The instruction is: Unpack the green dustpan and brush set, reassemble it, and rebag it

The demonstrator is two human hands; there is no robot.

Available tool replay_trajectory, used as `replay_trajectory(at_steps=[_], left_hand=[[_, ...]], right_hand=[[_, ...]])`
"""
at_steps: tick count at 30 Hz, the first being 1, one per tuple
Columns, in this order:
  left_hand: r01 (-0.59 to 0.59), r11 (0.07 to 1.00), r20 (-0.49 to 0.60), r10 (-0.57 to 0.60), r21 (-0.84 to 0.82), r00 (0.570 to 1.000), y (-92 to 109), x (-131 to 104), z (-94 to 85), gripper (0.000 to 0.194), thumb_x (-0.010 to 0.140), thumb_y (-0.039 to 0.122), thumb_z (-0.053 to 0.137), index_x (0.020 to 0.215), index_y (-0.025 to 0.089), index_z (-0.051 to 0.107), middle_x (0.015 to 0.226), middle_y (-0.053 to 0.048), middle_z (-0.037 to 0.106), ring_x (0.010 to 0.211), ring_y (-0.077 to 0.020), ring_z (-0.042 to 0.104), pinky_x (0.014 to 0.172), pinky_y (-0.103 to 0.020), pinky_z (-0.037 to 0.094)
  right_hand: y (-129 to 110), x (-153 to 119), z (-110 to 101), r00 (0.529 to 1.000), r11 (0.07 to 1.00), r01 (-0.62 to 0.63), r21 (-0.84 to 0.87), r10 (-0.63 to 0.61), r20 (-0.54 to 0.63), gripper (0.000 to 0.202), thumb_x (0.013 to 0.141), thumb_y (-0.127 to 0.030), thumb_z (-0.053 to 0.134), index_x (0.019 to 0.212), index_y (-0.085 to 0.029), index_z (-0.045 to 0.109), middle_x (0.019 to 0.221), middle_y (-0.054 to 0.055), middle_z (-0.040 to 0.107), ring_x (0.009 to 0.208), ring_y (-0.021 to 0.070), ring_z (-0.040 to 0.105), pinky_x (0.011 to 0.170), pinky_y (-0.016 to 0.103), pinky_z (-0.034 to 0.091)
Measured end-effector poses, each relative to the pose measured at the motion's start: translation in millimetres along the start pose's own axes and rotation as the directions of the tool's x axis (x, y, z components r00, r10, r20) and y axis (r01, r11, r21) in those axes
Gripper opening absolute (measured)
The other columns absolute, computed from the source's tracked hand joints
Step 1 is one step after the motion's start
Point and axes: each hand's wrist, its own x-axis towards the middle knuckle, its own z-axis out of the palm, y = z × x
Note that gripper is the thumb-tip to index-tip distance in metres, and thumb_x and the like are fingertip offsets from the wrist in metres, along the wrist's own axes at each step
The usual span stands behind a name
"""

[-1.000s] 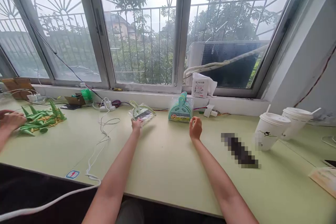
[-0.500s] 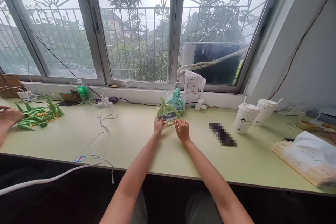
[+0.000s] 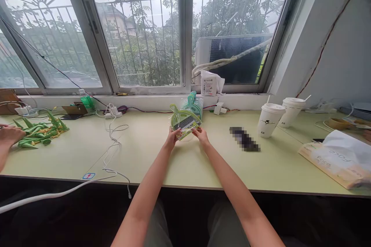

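The right hand (image 3: 202, 136) has joined the left hand (image 3: 173, 138), so both now pinch the lower corners of the tilted brush set (image 3: 184, 119), steadying it. Just beyond, the stack (image 3: 193, 102) blocks reaching forward; cups (image 3: 270, 121) stand rightward, a cable (image 3: 43, 198) runs leftward

Now holds bagged dustpan set (image 3: 183, 119) in left grip (image 3: 172, 137) plus right grip (image 3: 201, 136), vs left only 1 s ago; has it farther right, in front of stacked sets (image 3: 193, 102).
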Motion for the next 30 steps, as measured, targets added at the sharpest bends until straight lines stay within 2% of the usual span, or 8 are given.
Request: replay_trajectory(at_steps=[4, 6, 8, 12, 21, 23, 28, 30], left_hand=[[0.039, 0.98, 0.187, -0.076, 0.197, 0.979, 9, -8, 2.2, 0.062, 0.076, 0.046, 0.077, 0.129, 0.022, 0.058, 0.121, -0.01, 0.069, 0.103, -0.0248, 0.068, 0.085, -0.035, 0.055], [0.065, 0.973, 0.181, -0.107, 0.221, 0.978, 12, -6, 3.6, 0.061, 0.085, 0.063, 0.06, 0.129, 0.021, 0.061, 0.119, -0.012, 0.07, 0.104, -0.0266, 0.068, 0.085, -0.036, 0.055], [0.084, 0.978, 0.072, -0.099, 0.191, 0.992, 14, -1, 2.6, 0.065, 0.091, 0.068, 0.045, 0.13, 0.02, 0.062, 0.114, -0.012, 0.072, 0.1, -0.0255, 0.068, 0.081, -0.035, 0.055], [0.022, 0.995, -0.193, -0.003, 0.096, 0.981, 17, 10, -9.3, 0.051, 0.099, 0.051, 0.041, 0.128, 0.016, 0.064, 0.108, -0.012, 0.073, 0.087, -0.0169, 0.068, 0.07, -0.025, 0.053], [-0.137, 0.99, -0.449, 0.104, -0.042, 0.887, 27, 26, -41.0, 0.032, 0.099, 0.034, 0.046, 0.101, 0.011, 0.068, 0.08, -0.01, 0.07, 0.065, -0.0126, 0.066, 0.066, -0.025, 0.054], [-0.206, 0.977, -0.536, 0.147, -0.05, 0.831, 29, 29, -51.2, 0.035, 0.1, 0.034, 0.042, 0.101, 0.011, 0.067, 0.081, -0.012, 0.071, 0.069, -0.0153, 0.069, 0.074, -0.031, 0.056], [-0.246, 0.96, -0.825, 0.243, 0.131, 0.51, 34, 26, -78.7, 0.04, 0.101, 0.041, 0.032, 0.114, 0.015, 0.059, 0.091, -0.014, 0.07, 0.08, -0.0187, 0.072, 0.076, -0.033, 0.056], [-0.223, 0.959, -0.869, 0.256, 0.174, 0.423, 34, 24, -85.1, 0.033, 0.101, 0.035, 0.033, 0.121, 0.02, 0.054, 0.1, -0.013, 0.069, 0.087, -0.0184, 0.072, 0.078, -0.031, 0.056]], right_hand=[[0, 3, -3, 0.997, 0.986, -0.073, 0.15, 0.075, -0.003, 0.037, 0.065, -0.006, 0.082, 0.085, -0.02, 0.053, 0.077, -0.001, 0.071, 0.073, 0.013, 0.07, 0.08, 0.028, 0.06], [-2, 2, -4, 0.997, 0.986, -0.074, 0.149, 0.075, -0.003, 0.042, 0.064, -0.007, 0.083, 0.09, -0.021, 0.052, 0.078, -0.001, 0.072, 0.074, 0.0155, 0.072, 0.077, 0.032, 0.063], [-4, 1, -5, 0.998, 0.988, -0.062, 0.139, 0.062, 0.004, 0.045, 0.063, -0.008, 0.084, 0.093, -0.021, 0.053, 0.079, 0.0, 0.073, 0.077, 0.018, 0.073, 0.076, 0.034, 0.064], [-9, -1, -7, 0.998, 0.993, -0.053, 0.106, 0.048, 0.042, 0.043, 0.062, -0.009, 0.085, 0.095, -0.019, 0.06, 0.082, 0.002, 0.075, 0.08, 0.0203, 0.074, 0.075, 0.036, 0.065], [-15, -4, -5, 0.974, 0.989, -0.139, 0.052, 0.127, 0.186, 0.034, 0.058, -0.003, 0.086, 0.086, -0.012, 0.069, 0.077, 0.006, 0.076, 0.067, 0.0174, 0.072, 0.066, 0.03, 0.063], [-16, -3, -7, 0.976, 0.989, -0.139, 0.052, 0.127, 0.176, 0.032, 0.059, -0.001, 0.085, 0.086, -0.011, 0.069, 0.077, 0.006, 0.076, 0.067, 0.0177, 0.072, 0.066, 0.03, 0.063], [-19, 1, -15, 0.992, 0.984, -0.124, 0.131, 0.125, -0.003, 0.027, 0.063, 0.003, 0.08, 0.082, -0.012, 0.067, 0.075, 0.003, 0.075, 0.066, 0.016, 0.071, 0.065, 0.029, 0.064], [-21, 1, -17, 0.985, 0.977, -0.142, 0.158, 0.154, -0.071, 0.026, 0.065, 0.004, 0.077, 0.081, -0.013, 0.066, 0.075, 0.003, 0.074, 0.066, 0.0153, 0.071, 0.066, 0.028, 0.064]])
